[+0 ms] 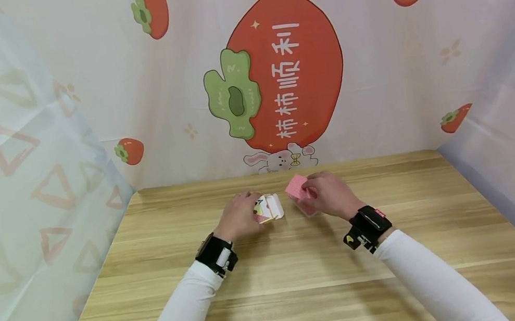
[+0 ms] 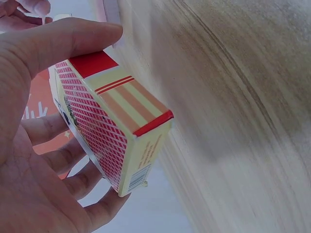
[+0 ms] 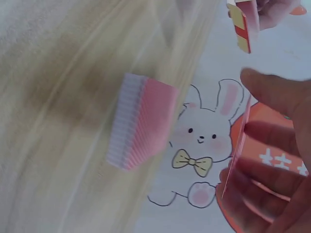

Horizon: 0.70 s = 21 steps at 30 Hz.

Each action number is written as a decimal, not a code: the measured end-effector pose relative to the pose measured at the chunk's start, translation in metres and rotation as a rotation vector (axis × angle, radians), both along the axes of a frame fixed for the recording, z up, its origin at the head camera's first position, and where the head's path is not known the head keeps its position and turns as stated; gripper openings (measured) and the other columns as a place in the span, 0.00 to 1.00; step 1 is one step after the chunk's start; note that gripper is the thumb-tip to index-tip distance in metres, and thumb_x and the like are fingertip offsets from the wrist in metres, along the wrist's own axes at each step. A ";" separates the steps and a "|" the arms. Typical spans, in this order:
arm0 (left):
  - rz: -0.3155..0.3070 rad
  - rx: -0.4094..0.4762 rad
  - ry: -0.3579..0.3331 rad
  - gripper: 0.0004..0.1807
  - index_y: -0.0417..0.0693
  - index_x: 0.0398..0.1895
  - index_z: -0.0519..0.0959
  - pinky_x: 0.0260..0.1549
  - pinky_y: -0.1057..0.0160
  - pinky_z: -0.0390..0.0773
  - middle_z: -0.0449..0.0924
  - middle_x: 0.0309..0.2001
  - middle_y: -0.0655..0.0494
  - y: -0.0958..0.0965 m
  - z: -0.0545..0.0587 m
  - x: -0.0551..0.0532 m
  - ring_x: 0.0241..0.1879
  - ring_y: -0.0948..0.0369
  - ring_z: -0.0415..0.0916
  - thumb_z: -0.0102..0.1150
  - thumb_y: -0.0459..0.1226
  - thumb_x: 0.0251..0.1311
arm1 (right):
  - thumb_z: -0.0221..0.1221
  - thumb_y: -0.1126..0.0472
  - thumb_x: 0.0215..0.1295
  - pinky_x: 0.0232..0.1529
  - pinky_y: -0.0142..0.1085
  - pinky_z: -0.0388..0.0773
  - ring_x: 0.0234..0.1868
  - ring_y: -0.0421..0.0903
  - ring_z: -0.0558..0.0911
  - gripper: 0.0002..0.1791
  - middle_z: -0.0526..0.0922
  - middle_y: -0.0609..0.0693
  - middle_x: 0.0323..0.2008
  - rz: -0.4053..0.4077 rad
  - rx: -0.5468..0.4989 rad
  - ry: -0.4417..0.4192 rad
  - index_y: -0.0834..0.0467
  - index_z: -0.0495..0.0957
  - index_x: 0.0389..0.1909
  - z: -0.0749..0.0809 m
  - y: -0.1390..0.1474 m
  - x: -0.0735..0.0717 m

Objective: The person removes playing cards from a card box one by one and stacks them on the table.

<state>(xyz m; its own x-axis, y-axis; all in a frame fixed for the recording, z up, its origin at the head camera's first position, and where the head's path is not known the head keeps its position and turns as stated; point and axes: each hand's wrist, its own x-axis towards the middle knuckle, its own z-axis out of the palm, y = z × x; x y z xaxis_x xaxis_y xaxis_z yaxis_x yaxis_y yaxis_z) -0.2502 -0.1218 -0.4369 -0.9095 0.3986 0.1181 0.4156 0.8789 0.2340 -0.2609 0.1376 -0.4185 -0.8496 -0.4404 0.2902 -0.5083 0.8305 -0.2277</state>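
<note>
My left hand (image 1: 238, 216) grips a playing-card box (image 1: 270, 208), thumb along one striped edge and fingers along the opposite side. In the left wrist view, the box (image 2: 97, 121) shows its red-patterned side and a barcode end. Its white flap stands open toward the right in the head view. Just right of it, my right hand (image 1: 333, 194) pinches a thin pink-backed card (image 1: 296, 186). Edge-on in the right wrist view, this card (image 3: 237, 148) appears as a narrow strip; whether it is a single card, I cannot tell. Below it a deck of pink-backed cards (image 3: 146, 124) lies stacked on the table.
The wooden table (image 1: 271, 295) ends at a back cloth (image 1: 372, 91) printed with persimmons and a rabbit. Cloth walls (image 1: 21, 154) also border the left and right sides. Each wrist carries a black strap (image 1: 214, 255) with a small camera.
</note>
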 end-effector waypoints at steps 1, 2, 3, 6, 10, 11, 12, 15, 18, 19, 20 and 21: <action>0.001 -0.001 0.000 0.41 0.49 0.58 0.70 0.45 0.53 0.67 0.70 0.47 0.54 0.000 0.000 0.000 0.46 0.56 0.67 0.70 0.46 0.32 | 0.65 0.45 0.49 0.40 0.40 0.72 0.40 0.48 0.76 0.20 0.81 0.49 0.38 -0.014 -0.001 0.014 0.53 0.82 0.38 -0.001 0.000 0.000; 0.002 -0.002 0.000 0.41 0.49 0.58 0.70 0.45 0.53 0.67 0.70 0.47 0.54 0.000 0.000 0.000 0.46 0.56 0.67 0.70 0.46 0.32 | 0.64 0.45 0.50 0.37 0.38 0.71 0.36 0.46 0.75 0.18 0.81 0.48 0.34 -0.027 -0.004 0.025 0.53 0.83 0.36 -0.003 0.000 -0.001; 0.003 -0.003 0.001 0.41 0.49 0.58 0.70 0.45 0.53 0.68 0.70 0.47 0.54 0.000 0.000 0.001 0.45 0.56 0.67 0.70 0.46 0.32 | 0.64 0.45 0.50 0.33 0.37 0.70 0.33 0.45 0.74 0.16 0.80 0.47 0.31 -0.039 -0.006 0.036 0.52 0.82 0.33 -0.005 0.000 -0.001; 0.003 -0.005 0.001 0.42 0.48 0.58 0.70 0.45 0.53 0.68 0.70 0.48 0.53 0.000 0.000 0.001 0.46 0.55 0.67 0.71 0.47 0.32 | 0.63 0.45 0.51 0.25 0.34 0.66 0.26 0.42 0.70 0.14 0.76 0.44 0.24 -0.067 -0.012 0.073 0.52 0.81 0.27 -0.010 -0.001 -0.003; -0.002 -0.004 0.001 0.42 0.48 0.58 0.69 0.46 0.53 0.67 0.70 0.48 0.52 0.000 -0.001 0.000 0.46 0.55 0.67 0.71 0.47 0.32 | 0.63 0.45 0.52 0.23 0.34 0.65 0.25 0.41 0.70 0.14 0.75 0.43 0.22 -0.112 -0.021 0.105 0.52 0.83 0.27 -0.018 -0.002 -0.003; -0.004 -0.005 0.003 0.42 0.48 0.58 0.69 0.46 0.54 0.67 0.70 0.48 0.52 -0.001 -0.002 0.000 0.46 0.55 0.67 0.71 0.47 0.32 | 0.63 0.45 0.52 0.23 0.34 0.65 0.25 0.42 0.70 0.14 0.75 0.43 0.22 -0.127 -0.018 0.105 0.52 0.83 0.27 -0.020 -0.003 -0.003; -0.005 -0.006 0.004 0.43 0.48 0.58 0.69 0.46 0.54 0.67 0.70 0.48 0.53 0.000 -0.002 0.000 0.46 0.55 0.67 0.71 0.47 0.32 | 0.63 0.44 0.52 0.23 0.34 0.65 0.25 0.42 0.70 0.15 0.75 0.43 0.22 -0.140 -0.016 0.103 0.52 0.84 0.28 -0.022 -0.003 -0.003; -0.010 -0.005 0.008 0.42 0.48 0.58 0.69 0.46 0.55 0.67 0.70 0.47 0.53 0.000 -0.002 0.000 0.46 0.56 0.67 0.71 0.47 0.32 | 0.63 0.45 0.52 0.23 0.34 0.66 0.26 0.42 0.70 0.16 0.76 0.44 0.23 -0.166 -0.010 0.085 0.53 0.84 0.30 -0.028 -0.005 -0.003; -0.012 0.000 0.008 0.42 0.49 0.58 0.70 0.45 0.55 0.67 0.70 0.47 0.54 0.001 -0.002 0.001 0.46 0.57 0.67 0.71 0.47 0.32 | 0.62 0.44 0.52 0.24 0.35 0.67 0.25 0.42 0.71 0.16 0.75 0.43 0.24 -0.184 -0.004 0.063 0.53 0.84 0.31 -0.033 -0.007 -0.003; -0.012 0.003 0.007 0.41 0.49 0.57 0.70 0.45 0.54 0.67 0.70 0.47 0.54 0.001 -0.002 0.001 0.46 0.57 0.67 0.71 0.47 0.32 | 0.62 0.44 0.52 0.24 0.35 0.67 0.26 0.42 0.72 0.17 0.76 0.44 0.24 -0.186 -0.004 0.056 0.53 0.84 0.32 -0.034 -0.007 -0.003; -0.011 0.005 0.007 0.41 0.49 0.57 0.70 0.45 0.54 0.67 0.70 0.47 0.54 0.002 -0.002 0.001 0.46 0.57 0.67 0.71 0.47 0.32 | 0.62 0.43 0.52 0.25 0.35 0.68 0.26 0.42 0.72 0.17 0.77 0.44 0.25 -0.189 -0.004 0.049 0.53 0.84 0.33 -0.036 -0.008 -0.003; -0.010 0.005 0.006 0.41 0.49 0.57 0.70 0.45 0.54 0.67 0.70 0.47 0.54 0.002 -0.002 0.001 0.46 0.57 0.67 0.71 0.47 0.32 | 0.62 0.43 0.52 0.25 0.36 0.68 0.27 0.43 0.73 0.17 0.78 0.44 0.26 -0.193 -0.004 0.042 0.53 0.84 0.32 -0.037 -0.008 -0.003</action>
<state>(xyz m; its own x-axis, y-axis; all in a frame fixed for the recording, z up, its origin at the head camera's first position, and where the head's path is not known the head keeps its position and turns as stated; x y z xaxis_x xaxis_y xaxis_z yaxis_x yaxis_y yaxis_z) -0.2491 -0.1200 -0.4386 -0.9048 0.4069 0.1253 0.4255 0.8737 0.2358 -0.2642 0.1294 -0.4556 -0.9052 -0.2694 0.3287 -0.3491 0.9124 -0.2135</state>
